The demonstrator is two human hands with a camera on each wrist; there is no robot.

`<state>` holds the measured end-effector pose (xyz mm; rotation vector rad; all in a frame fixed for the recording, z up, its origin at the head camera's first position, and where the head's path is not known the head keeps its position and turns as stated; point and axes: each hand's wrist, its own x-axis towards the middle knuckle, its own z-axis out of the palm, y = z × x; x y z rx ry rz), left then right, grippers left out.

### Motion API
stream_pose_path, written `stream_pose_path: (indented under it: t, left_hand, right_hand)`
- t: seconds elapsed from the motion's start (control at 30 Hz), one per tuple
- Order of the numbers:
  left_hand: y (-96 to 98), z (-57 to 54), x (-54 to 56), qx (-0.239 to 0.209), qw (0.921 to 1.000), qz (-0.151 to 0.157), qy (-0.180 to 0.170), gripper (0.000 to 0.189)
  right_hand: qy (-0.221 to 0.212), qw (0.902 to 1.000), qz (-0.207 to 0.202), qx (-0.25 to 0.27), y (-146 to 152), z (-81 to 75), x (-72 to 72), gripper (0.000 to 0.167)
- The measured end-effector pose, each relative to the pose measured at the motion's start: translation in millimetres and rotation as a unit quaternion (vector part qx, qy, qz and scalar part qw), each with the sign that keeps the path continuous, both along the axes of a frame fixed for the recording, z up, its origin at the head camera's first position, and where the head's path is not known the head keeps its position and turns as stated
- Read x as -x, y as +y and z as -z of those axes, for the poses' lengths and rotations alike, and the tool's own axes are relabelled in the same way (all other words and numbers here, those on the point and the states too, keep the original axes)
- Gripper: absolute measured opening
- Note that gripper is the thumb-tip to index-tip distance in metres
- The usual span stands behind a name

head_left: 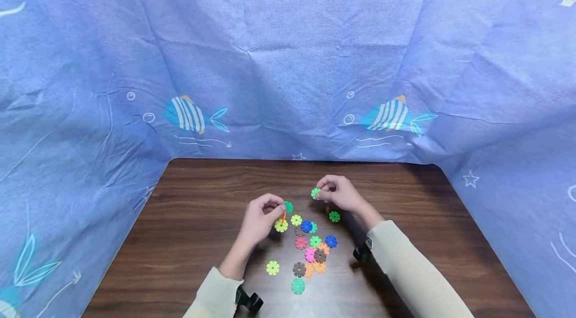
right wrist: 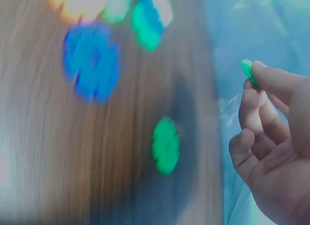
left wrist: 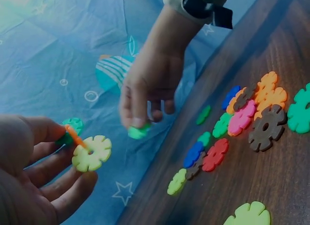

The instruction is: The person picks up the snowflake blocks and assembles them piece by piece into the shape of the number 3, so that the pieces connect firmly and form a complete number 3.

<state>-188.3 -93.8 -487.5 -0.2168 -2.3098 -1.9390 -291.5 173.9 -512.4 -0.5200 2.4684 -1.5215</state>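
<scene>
My left hand (head_left: 257, 220) grips a joined piece of notched plastic discs above the table. In the left wrist view, an orange disc (left wrist: 76, 137) seen edge-on links a yellow disc (left wrist: 99, 154) with a green disc (left wrist: 74, 123); fingers cover part of the green one. Farther back and to the right, my right hand (head_left: 344, 194) pinches a single bright green disc (head_left: 314, 193) between thumb and fingertips. Another green disc (right wrist: 166, 146) lies on the table below that hand.
Loose discs in several colours lie at the table's middle, some overlapping, among them a pink disc (head_left: 309, 255) and a red disc (head_left: 300, 243). A yellow disc (head_left: 272, 268) sits apart on the left. Blue fish-print cloth (head_left: 288, 83) walls in the wooden table (head_left: 180, 248).
</scene>
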Motion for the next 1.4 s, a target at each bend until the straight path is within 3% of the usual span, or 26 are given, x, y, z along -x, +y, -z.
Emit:
stream_pose_path:
  t: [0.23,0.4,0.6,0.83,1.0,1.17,1.4]
  left_hand:
    - [0.1,2.1,1.8,-0.024,0.9995,0.001,0.018,0.014]
    - [2.2,4.6,2.5,-0.04,0.9987,-0.013,0.029,0.015]
    - [7.0,9.0,2.7,-0.017,0.999,-0.02,0.037,0.016]
    - [7.8,10.7,0.0,0.031,0.9976,-0.012,0.06,0.015]
    - [8.4,11.6,-1.0,0.061,0.9923,-0.012,0.107,0.014]
    - [9.0,12.7,-1.1,0.086,0.9852,-0.015,0.147,0.015]
    - [10.4,13.0,-1.1,0.099,0.985,-0.015,0.141,0.009]
  right_hand:
    - [-0.013,0.9956,-0.011,0.092,-18.7,-15.5,-30.6,0.031]
    - [-0.006,0.992,-0.009,0.126,-28.7,-14.5,-47.9,0.028]
    - [-0.011,0.9834,0.015,0.18,-36.5,-11.8,-64.5,0.026]
    - [-0.039,0.9751,0.046,0.213,-47.2,-9.5,-71.0,0.02]
    - [-0.056,0.9751,0.058,0.206,-50.5,-7.7,-72.3,0.018]
    - [-0.046,0.9769,0.05,0.202,-50.1,-7.2,-72.4,0.017]
    - [-0.051,0.9722,0.069,0.218,-48.0,-7.2,-72.3,0.019]
